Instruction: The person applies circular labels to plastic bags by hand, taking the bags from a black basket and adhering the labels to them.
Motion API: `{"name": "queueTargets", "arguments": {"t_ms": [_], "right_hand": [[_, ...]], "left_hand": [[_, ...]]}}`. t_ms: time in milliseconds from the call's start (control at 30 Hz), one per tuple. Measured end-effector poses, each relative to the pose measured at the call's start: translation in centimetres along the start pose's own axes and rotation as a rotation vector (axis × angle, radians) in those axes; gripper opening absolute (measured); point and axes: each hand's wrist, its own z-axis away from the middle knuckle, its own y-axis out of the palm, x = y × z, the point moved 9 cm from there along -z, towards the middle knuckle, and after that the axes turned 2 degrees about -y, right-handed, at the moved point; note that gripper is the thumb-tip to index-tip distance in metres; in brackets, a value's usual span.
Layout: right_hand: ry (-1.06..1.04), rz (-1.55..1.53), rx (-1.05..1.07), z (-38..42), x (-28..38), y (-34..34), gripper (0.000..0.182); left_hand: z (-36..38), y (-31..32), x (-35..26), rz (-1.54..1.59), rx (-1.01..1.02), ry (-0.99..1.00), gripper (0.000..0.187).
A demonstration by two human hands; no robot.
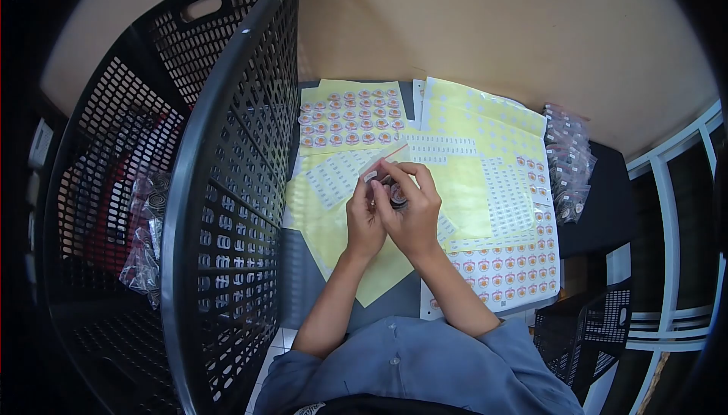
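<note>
Over the middle of the table, my left hand point(365, 225) and my right hand point(414, 216) are close together, fingers closed around a small clear zip bag point(393, 154). The bag has a red strip along its top edge and a small white label. Something dark and round shows between my fingers, partly hidden by them. Beneath my hands lie yellow backing sheets point(364, 282) and a sheet of small printed labels point(334, 176). Behind them is a sheet with rows of round orange stickers point(350, 117).
A tall black plastic basket point(227, 150) stands at the left, with packed clear bags point(148, 233) inside. At the right edge lies a pile of filled small bags point(567, 161). More sticker sheets point(516, 267) cover the right side. A dark crate point(584, 328) sits lower right.
</note>
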Motion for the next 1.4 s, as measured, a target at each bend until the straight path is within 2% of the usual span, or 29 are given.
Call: {"name": "queueTargets", "arguments": {"t_ms": [167,267,333,433,800,967,1167,1400], "right_hand": [[-0.085,0.066,0.029,0.0,0.7,0.1,0.018],[0.012,-0.006,0.037,0.0,-0.1,0.0,0.013],[0.149,-0.092,0.069,0.0,-1.4,0.2,0.008],[0.207,-0.109,0.122,-0.1,-2.0,0.4,0.007],[0.163,-0.115,0.188,-0.3,-1.6,0.4,0.007],[0.177,-0.177,0.169,-0.6,-2.1,0.3,0.007],[0.180,-0.093,0.180,-0.7,-2.2,0.2,0.006],[0.159,-0.050,0.198,-0.8,-2.1,0.1,0.007]], "left_hand": [[0.0,-0.1,-0.3,0.005,-0.015,-0.010,0.031],[0.0,0.2,-0.1,-0.004,0.022,-0.004,0.031],[0.0,0.3,-0.3,-0.024,0.032,-0.013,0.031],[-0.1,0.5,-0.3,-0.052,0.046,-0.043,0.031],[-0.2,0.3,0.5,-0.012,0.050,-0.074,0.031],[0.0,0.5,1.5,-0.001,0.093,-0.170,0.032],[0.1,0.9,0.8,-0.007,0.103,-0.099,0.032],[0.2,0.9,1.2,0.004,0.104,-0.122,0.031]]}}
